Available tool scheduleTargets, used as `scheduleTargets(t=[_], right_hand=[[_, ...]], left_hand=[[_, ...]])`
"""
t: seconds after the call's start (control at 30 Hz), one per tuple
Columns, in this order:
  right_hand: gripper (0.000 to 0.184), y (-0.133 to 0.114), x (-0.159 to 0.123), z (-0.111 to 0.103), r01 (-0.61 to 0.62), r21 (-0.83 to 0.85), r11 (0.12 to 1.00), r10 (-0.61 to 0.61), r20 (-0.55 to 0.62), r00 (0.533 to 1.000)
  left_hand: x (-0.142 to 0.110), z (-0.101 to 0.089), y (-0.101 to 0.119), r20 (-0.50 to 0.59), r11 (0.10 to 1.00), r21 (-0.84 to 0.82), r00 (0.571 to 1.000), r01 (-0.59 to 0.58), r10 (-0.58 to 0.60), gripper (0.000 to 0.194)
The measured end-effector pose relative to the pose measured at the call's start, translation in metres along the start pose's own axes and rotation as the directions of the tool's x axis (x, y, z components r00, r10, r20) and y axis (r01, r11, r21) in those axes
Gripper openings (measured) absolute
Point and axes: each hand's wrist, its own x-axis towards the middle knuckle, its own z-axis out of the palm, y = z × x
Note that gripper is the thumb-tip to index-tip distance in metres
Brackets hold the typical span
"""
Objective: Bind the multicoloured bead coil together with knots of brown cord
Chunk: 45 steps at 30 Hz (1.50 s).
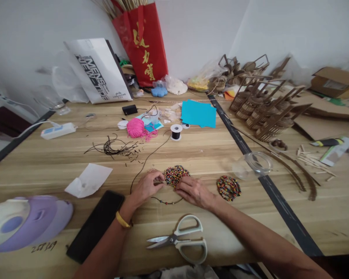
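Observation:
A pile of small multicoloured beads [175,174] lies on the wooden table [192,155] in front of me. My left hand [147,186] rests at the pile's left edge, fingers pinched on the end of a thin black cord [147,159] that runs back to a spool [176,131]. My right hand [193,190] lies palm down at the pile's lower right edge, fingertips curled among the beads. A short stretch of cord with a few beads on it [167,202] loops between my two hands. What the right fingers hold is hidden.
White-handled scissors [180,239] lie near the front edge. A black phone [95,224] and a purple-and-white object [26,221] sit left. Finished bead bracelets [228,187], a clear lid [257,162], pink yarn [136,128], blue paper [198,113], cord scraps [113,147] and wooden frames [264,108] lie around.

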Motion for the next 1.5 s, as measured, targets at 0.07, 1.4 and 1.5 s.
scheduleTargets(t=[0.07,1.4,1.5], right_hand=[[0.022,0.000,0.001,0.001,0.005,-0.057,0.998,-0.004,0.007,1.000],[0.017,-0.001,0.001,-0.006,0.123,0.204,0.971,-0.059,-0.291,0.955],[0.012,-0.002,0.002,-0.007,0.139,0.185,0.973,-0.089,-0.255,0.963]], left_hand=[[-0.001,0.000,0.001,0.008,1.000,0.009,1.000,0.004,-0.004,0.016],[-0.003,0.027,0.026,0.124,0.728,-0.665,0.986,0.165,-0.111,0.024],[-0.002,0.031,0.027,0.128,0.715,-0.676,0.984,0.178,-0.124,0.026]])
